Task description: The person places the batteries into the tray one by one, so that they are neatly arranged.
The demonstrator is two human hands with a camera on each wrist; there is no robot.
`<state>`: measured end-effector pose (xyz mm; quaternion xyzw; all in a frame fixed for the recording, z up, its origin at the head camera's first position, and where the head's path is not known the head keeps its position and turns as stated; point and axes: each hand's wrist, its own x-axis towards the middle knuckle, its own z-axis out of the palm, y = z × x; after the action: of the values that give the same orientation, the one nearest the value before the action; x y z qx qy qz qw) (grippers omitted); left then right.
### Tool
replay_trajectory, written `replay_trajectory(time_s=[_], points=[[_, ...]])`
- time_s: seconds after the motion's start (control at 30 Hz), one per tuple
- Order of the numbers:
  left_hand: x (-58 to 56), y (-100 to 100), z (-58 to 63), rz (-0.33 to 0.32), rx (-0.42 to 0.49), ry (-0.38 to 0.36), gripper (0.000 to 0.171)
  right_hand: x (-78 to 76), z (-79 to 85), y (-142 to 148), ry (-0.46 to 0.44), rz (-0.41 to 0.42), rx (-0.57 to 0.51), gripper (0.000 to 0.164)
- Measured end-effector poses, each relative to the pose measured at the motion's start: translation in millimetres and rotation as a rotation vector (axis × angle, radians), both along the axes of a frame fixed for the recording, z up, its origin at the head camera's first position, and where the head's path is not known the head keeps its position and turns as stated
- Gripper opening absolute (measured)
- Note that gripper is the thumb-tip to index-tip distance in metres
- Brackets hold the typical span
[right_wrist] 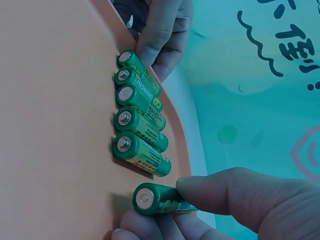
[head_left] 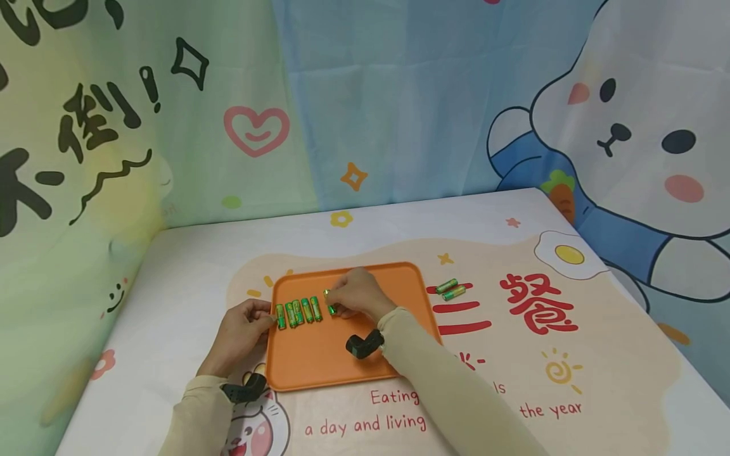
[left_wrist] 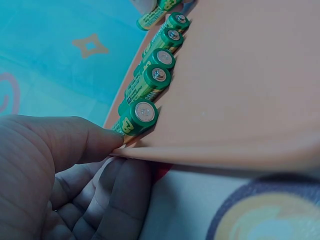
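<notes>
An orange tray (head_left: 319, 364) lies on the table, with a row of several green batteries (head_left: 307, 310) side by side in its left half. My left hand (head_left: 236, 332) pinches the tray's left rim, thumb on top and fingers beneath. In the left wrist view, that thumb's tip is right at the endmost battery (left_wrist: 139, 117). Over the tray, just right of the row, my right hand (head_left: 360, 294) holds another green battery (right_wrist: 152, 199) between thumb and fingers. Its flat end faces the right wrist camera, while the row shows a mix of flat and nubbed ends.
Two more green batteries (head_left: 450, 289) lie beside each other on the printed tablecloth (head_left: 621, 354), right of the tray. Behind the table hangs a cartoon-printed curtain (head_left: 399, 114). Dark wrist-worn devices (head_left: 365, 344) sit at both sleeve cuffs.
</notes>
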<state>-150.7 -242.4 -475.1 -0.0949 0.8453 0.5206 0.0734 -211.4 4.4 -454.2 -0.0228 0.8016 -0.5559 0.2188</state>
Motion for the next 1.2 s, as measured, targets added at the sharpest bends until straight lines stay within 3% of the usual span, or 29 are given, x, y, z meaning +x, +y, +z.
replay_trajectory(time_s=[0.77, 1.2], points=[[-0.4, 1.2, 1.6, 0.000, -0.012, -0.005, 0.031, 1.9, 0.5, -4.5, 0.001, -0.002, 0.002, 0.009], [0.5, 0.1, -0.3, -0.002, 0.006, -0.013, 0.031, 1.6, 4.0, 15.4, 0.018, 0.002, -0.026, 0.010]])
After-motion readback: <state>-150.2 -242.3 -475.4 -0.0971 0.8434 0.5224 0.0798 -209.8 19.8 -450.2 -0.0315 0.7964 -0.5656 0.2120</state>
